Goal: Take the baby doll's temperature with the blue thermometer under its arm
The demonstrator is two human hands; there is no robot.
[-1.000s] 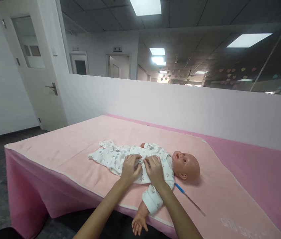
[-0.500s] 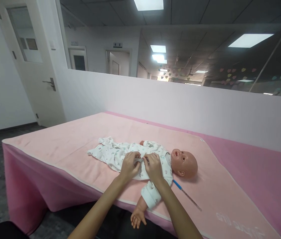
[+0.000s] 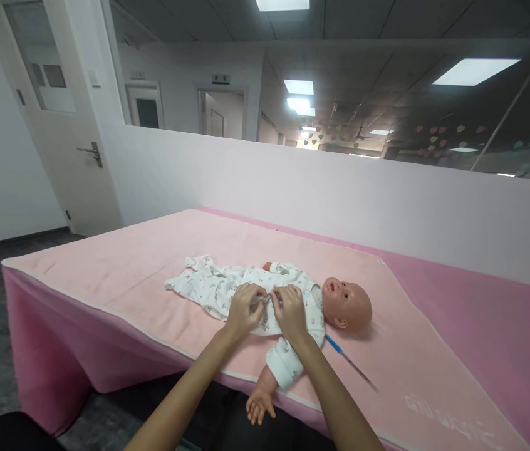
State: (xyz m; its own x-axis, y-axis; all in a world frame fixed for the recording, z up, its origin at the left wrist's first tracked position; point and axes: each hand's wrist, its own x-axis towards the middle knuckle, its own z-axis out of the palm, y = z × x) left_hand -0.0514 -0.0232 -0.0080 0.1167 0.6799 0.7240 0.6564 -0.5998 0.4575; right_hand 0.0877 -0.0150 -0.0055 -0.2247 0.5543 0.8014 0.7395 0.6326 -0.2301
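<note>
At six o'clock from the hands, one arm (image 3: 261, 398) of a bald, tan plastic baby doll (image 3: 348, 305), laid face-up with its head at three, was extended past the edge of a pale-pink fabric cover (image 3: 434, 369). A slim, blue-handled rod (image 3: 341, 352) was laid at four. The doll's white, printed cloth outfit (image 3: 220, 289) was pinched narrowly by the left hand (image 3: 246, 308) and right hand (image 3: 289, 309), apparently so its front could be controlled from both sides. The scene was backed by a white, glass-topped wall (image 3: 265, 178) at twelve.

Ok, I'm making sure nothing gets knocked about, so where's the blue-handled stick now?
In the head view, the blue-handled stick lies right of centre on the pale pink cloth, between the doll's head and the right forearm.
</note>
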